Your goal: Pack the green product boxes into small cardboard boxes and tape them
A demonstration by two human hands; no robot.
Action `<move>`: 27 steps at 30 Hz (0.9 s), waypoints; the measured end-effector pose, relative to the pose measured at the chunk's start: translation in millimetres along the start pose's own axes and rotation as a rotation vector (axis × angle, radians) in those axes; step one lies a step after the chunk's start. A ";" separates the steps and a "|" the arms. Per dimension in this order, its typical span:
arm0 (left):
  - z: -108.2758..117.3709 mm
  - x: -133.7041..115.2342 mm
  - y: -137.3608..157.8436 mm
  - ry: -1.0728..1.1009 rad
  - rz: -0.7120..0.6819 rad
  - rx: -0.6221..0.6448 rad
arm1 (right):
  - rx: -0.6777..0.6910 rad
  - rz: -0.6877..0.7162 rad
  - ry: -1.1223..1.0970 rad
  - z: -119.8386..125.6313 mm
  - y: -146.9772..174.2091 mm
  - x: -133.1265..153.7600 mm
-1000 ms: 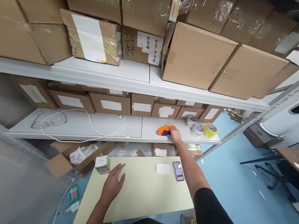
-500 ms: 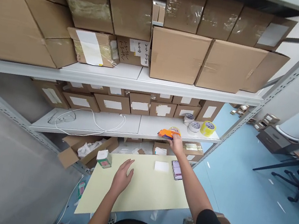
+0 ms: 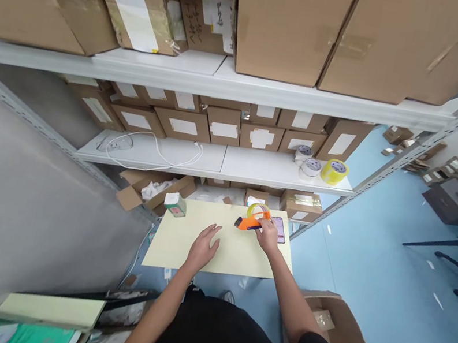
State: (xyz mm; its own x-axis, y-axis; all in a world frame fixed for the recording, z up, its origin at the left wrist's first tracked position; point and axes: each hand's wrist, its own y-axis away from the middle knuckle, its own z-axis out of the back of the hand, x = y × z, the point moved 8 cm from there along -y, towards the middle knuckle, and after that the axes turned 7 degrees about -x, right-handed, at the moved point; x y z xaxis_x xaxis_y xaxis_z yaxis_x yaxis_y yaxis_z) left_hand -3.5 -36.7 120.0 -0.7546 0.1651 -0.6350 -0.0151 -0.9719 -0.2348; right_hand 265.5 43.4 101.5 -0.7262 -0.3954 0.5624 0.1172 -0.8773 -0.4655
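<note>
My right hand (image 3: 267, 236) grips an orange tape dispenser (image 3: 250, 221) fitted with a roll of yellowish clear tape, held above the pale yellow table (image 3: 182, 240). Over the table's middle, my left hand (image 3: 203, 247) is empty with its fingers apart. A small white and green box (image 3: 175, 204) stands at the table's far left corner. Just beyond my right hand lies a phone (image 3: 279, 230) with a lit screen. The white card seen on the table earlier is now hidden behind the dispenser and hand.
Tape rolls sit on the white shelf (image 3: 239, 163) behind the table, one a yellow roll (image 3: 334, 171). A white cable (image 3: 157, 151) lies at its left. An open carton (image 3: 155, 191) stands behind the table's left corner. Another open carton (image 3: 343, 331) is at my right.
My right hand has brought the tape dispenser down from the shelf edge to above the table. The view has tilted downward. My left hand stays open over the table.
</note>
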 end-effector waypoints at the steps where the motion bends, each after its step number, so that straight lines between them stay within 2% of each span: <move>1: 0.6 2.7 6.1 -0.007 0.012 0.006 | 0.019 -0.028 0.008 -8.8 15.6 -6.5; 9: 7.7 25.7 55.4 -0.044 0.136 0.030 | 0.194 -0.329 0.100 -76.6 125.6 -69.0; 12: 6.7 29.2 71.7 -0.038 0.175 0.052 | 0.262 -0.484 0.113 -90.0 160.2 -96.0; 14: 6.4 32.4 81.1 -0.034 0.201 0.063 | 0.249 -0.565 0.099 -89.5 176.2 -110.2; 18: 6.2 42.6 94.3 -0.010 0.254 0.056 | 0.140 -0.621 0.097 -71.1 187.8 -124.1; 22: 4.6 47.0 102.0 0.027 0.265 0.026 | 0.183 -0.640 0.191 -55.9 187.4 -122.9; 24: 6.6 46.7 107.3 0.042 0.265 -0.002 | 0.141 -0.581 0.179 -49.4 179.2 -110.9; 27: 14.9 47.8 121.6 0.060 0.282 -0.040 | 0.071 -0.439 0.094 -48.7 162.9 -76.2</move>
State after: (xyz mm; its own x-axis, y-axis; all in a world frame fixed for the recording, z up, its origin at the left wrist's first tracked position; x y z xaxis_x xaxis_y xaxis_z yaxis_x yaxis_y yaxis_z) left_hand -51.2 -149.5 72.1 -0.6849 -0.0996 -0.7217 0.2165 -0.9737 -0.0711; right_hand 306.9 -56.2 -50.4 -0.7752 0.0415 0.6303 -0.1719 -0.9741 -0.1472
